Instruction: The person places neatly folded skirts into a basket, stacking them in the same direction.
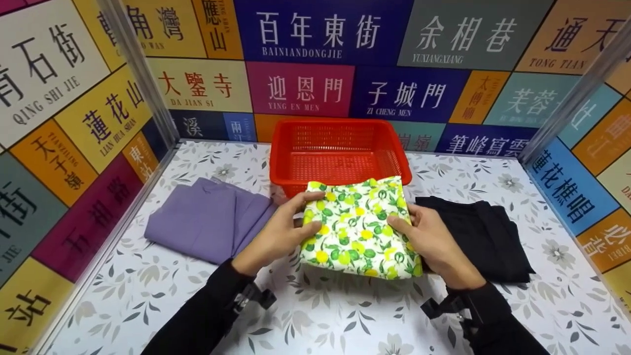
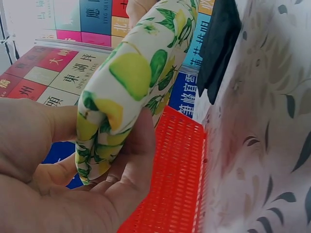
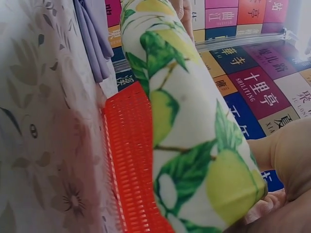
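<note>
Folded fruit-print cloth (image 1: 357, 229), pinched btwn L hand (image 1: 282, 230) & R hand (image 1: 435, 237).
Wht w/ ylw-grn fruit, grn leaves; rounded folds; held above counter (image 1: 340, 315), near red basket (image 1: 340, 162) by back edge.

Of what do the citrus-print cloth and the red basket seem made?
The citrus-print cloth looks like smooth, mostly matte fabric, fibre unclear: it bends into soft, rounded folds. The red basket seems moulded plastic, slightly glossy, judging by its stiff, regularly perforated walls.
</note>
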A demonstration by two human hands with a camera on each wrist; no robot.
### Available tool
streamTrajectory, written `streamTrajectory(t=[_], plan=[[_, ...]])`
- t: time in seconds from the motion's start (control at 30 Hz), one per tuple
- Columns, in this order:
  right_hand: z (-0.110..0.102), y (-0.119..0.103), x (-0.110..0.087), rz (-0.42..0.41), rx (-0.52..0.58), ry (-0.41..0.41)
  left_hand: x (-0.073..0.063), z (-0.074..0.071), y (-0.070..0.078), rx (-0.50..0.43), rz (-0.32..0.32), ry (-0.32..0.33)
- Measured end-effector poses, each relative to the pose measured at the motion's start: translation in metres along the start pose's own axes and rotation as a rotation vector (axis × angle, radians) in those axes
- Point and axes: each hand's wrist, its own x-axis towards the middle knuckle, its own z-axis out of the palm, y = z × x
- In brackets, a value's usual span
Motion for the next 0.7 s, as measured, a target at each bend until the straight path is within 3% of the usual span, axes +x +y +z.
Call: streamTrajectory(t=[0.4,0.7], plan=[[-0.007,-0.007,0.013,-0.037,-0.007,0.020,0.015,-0.007,0.004,0.113,0.090,0.056],[-0.007,-0.017,0.025,-0.044,-0.003,0.008,0.025,-0.015,0.007,0.074,0.111,0.073]])
